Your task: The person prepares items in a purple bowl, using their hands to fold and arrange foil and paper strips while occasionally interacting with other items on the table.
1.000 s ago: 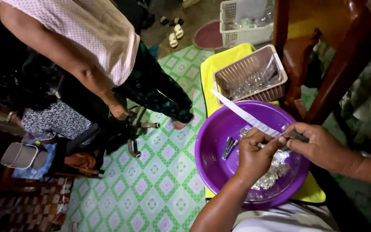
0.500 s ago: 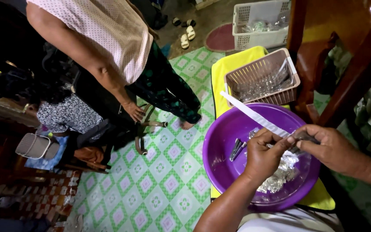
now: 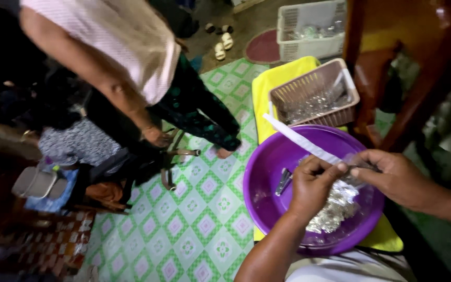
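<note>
Both hands pinch a white strip point(image 3: 301, 141) over the purple basin point(image 3: 267, 172) — left hand point(image 3: 311, 185) nearer its free length, right hand point(image 3: 392, 175) at its end; long axis runs up-left toward the basket point(image 3: 314, 96).

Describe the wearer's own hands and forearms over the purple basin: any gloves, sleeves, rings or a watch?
Both hands are bare, with no gloves. The left hand and its forearm show no sleeve, watch or bracelet up to the bottom edge of the picture. The right hand and its forearm are likewise uncovered to the right edge. I can make out no rings, though the fingers are small and slightly blurred.
</note>
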